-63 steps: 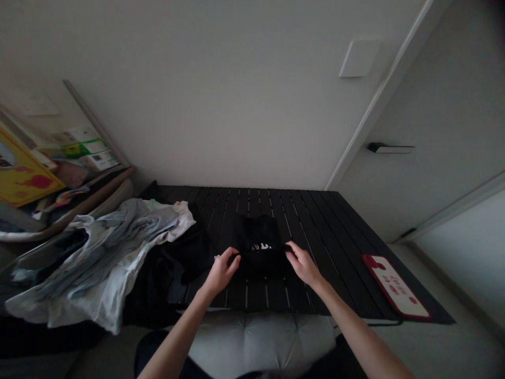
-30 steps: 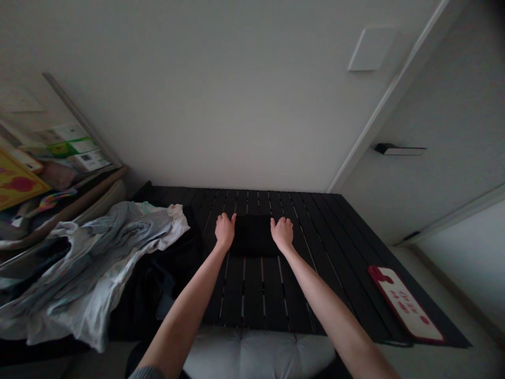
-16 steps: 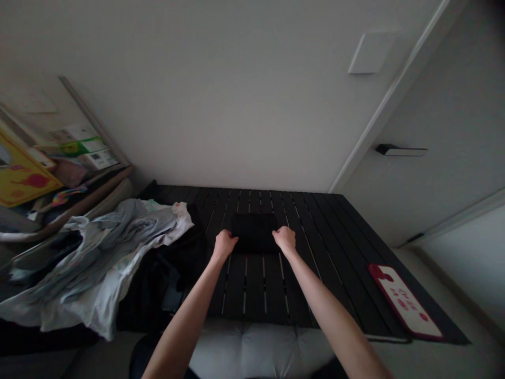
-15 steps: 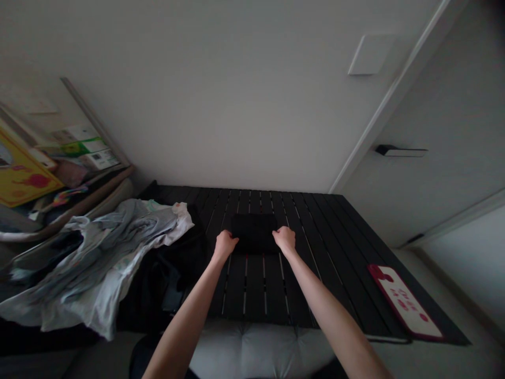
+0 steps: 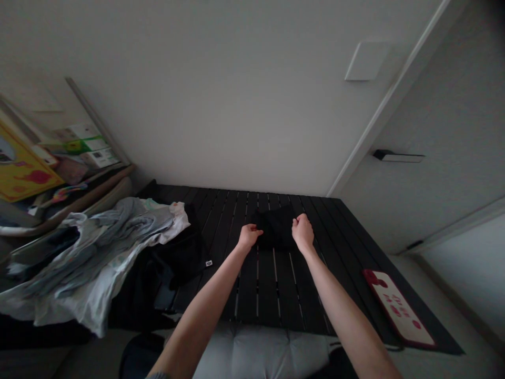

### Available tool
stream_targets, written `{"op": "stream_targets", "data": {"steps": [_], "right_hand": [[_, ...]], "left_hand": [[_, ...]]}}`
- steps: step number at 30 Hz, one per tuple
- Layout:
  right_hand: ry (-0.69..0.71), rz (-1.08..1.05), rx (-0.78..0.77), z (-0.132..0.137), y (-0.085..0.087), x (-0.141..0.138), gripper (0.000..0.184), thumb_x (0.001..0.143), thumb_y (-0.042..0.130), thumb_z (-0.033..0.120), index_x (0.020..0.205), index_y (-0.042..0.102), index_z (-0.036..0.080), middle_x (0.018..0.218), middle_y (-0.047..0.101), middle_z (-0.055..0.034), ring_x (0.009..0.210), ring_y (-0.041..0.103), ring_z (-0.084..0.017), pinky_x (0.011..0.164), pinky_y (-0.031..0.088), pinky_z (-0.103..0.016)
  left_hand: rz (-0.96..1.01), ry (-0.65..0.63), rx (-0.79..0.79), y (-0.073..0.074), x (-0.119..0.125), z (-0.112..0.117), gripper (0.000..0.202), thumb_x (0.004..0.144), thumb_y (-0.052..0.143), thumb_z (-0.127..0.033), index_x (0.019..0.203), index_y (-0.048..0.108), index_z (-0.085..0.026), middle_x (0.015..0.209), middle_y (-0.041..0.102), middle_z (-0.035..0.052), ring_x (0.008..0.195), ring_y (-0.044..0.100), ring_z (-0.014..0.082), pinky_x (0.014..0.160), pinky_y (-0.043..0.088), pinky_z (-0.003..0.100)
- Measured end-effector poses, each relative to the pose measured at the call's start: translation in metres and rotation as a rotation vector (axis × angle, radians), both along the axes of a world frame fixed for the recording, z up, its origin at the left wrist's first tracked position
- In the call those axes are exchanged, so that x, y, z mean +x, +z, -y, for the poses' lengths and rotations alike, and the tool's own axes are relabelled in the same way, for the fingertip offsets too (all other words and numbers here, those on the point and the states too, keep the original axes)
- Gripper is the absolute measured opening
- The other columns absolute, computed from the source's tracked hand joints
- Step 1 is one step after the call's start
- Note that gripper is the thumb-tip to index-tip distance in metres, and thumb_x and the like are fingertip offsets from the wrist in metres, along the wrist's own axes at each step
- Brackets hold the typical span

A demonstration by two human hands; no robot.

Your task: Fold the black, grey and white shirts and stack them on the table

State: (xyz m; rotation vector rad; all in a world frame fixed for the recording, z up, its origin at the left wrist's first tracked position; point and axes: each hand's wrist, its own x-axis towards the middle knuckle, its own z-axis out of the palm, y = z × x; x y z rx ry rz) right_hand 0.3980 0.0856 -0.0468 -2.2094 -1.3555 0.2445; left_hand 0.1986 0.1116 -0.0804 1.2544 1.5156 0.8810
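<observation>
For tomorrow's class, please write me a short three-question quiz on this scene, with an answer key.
1. What lies between the left hand and the right hand? A) a folded black garment B) a door handle C) a yellow board
2. True or false: the red-edged white card lies on the slatted dark table top, to the right of the hands.
3. Fill in the blank: the crumpled grey and white cloth lies to the ____ of the hands.

Key: 1. A; 2. True; 3. left
</observation>
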Motion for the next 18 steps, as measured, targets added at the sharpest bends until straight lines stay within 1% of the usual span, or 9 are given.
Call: {"op": "stream_targets", "data": {"steps": [4, 9, 14, 18], "right_hand": [[-0.083, 0.071, 0.030, -0.001, 0.001, 0.042, 0.022, 0.094, 0.036, 0.026, 0.106, 0.051, 0.015, 0.106, 0.062, -0.0153, 0.092, 0.064, -0.027, 0.071, 0.046, -0.034], [-0.146, 0.161, 0.044, -0.001, -0.003, 0.093, 0.024, 0.096, 0.033, 0.026, 0.110, 0.048, 0.013, 0.111, 0.059, -0.0179, 0.094, 0.065, -0.029, 0.071, 0.047, -0.034], [-0.228, 0.209, 0.034, 0.002, -0.021, 0.137, 0.026, 0.097, 0.032, 0.027, 0.114, 0.045, 0.012, 0.109, 0.058, -0.0181, 0.091, 0.067, -0.031, 0.069, 0.049, -0.036], [-0.296, 0.206, 0.022, 0.007, -0.037, 0.160, 0.030, 0.097, 0.029, 0.028, 0.117, 0.044, 0.011, 0.111, 0.056, -0.0205, 0.090, 0.067, -0.032, 0.068, 0.050, -0.038]], "left_hand": [[0.085, 0.006, 0.007, -0.006, 0.052, -0.011, 0.041, 0.071, 0.077, -0.015, 0.110, 0.066, -0.007, 0.093, 0.071, 0.0123, 0.084, 0.067, 0.0184, 0.075, 0.051, 0.026], [0.122, 0.019, 0.001, -0.013, 0.109, -0.023, 0.043, 0.068, 0.079, -0.014, 0.109, 0.068, -0.008, 0.098, 0.070, 0.0131, 0.091, 0.067, 0.0206, 0.082, 0.051, 0.028], [0.111, -0.016, -0.002, -0.020, 0.153, -0.025, 0.045, 0.065, 0.082, -0.014, 0.108, 0.069, -0.010, 0.095, 0.070, 0.0108, 0.092, 0.066, 0.0206, 0.085, 0.051, 0.030], [0.087, -0.062, 0.001, -0.026, 0.178, -0.024, 0.043, 0.066, 0.081, -0.013, 0.108, 0.068, -0.010, 0.095, 0.070, 0.0104, 0.091, 0.066, 0.0200, 0.086, 0.050, 0.030]]}}
